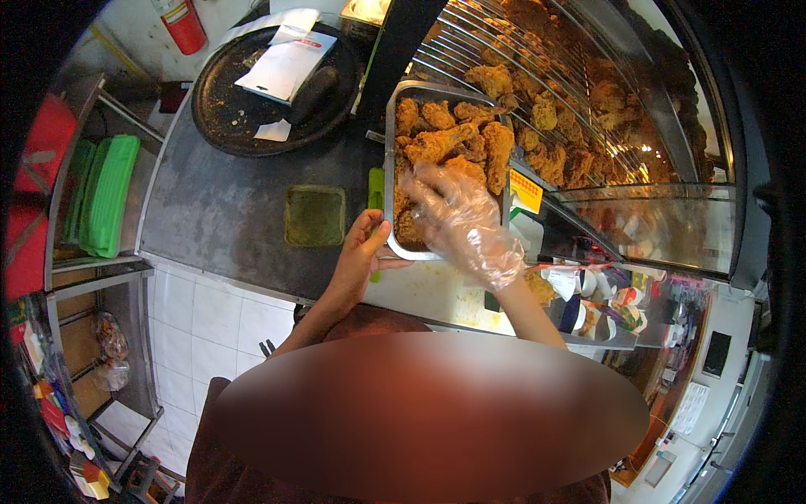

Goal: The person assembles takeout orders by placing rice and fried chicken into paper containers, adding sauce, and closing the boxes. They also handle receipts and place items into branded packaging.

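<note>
One grey tabletop stretched left of centre, one round black tray upper left, one metal pan mid-frame, six-plus fried chicken pieces inside! The pan's long axis ran nearly straight up the frame. Left hand, half-curled, gripped its lower-left corner; gloved right hand, loosely bent, covered chicken, grasp unclear.

Warm glow in display case right of chicken tray; glare on plastic glove; heavy blur below tray; edges fisheye-bent.

The gloved right grip hides part of the fried chicken.
</note>
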Demonstrator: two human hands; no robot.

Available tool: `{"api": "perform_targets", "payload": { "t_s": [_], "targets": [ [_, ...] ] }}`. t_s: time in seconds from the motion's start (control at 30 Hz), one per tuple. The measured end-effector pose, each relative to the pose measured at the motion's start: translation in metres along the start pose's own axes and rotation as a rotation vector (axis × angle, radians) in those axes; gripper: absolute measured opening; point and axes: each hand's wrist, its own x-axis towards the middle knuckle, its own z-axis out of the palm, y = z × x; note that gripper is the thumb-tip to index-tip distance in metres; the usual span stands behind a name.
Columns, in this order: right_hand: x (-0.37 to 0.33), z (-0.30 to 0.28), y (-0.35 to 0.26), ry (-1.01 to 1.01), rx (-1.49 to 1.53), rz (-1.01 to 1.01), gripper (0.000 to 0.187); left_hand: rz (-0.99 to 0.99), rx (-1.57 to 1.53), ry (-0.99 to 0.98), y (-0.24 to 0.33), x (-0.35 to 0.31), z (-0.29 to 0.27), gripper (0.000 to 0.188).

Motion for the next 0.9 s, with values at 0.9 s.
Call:
{"api": "perform_targets", "payload": {
  "t_s": [0.9],
  "targets": [
    [-0.114,0.015,0.026,-0.006,0.579,1.128,0.047,-0.041,0.043,0.035,0.012,0.001,0.003,0.024]
  ]
}}
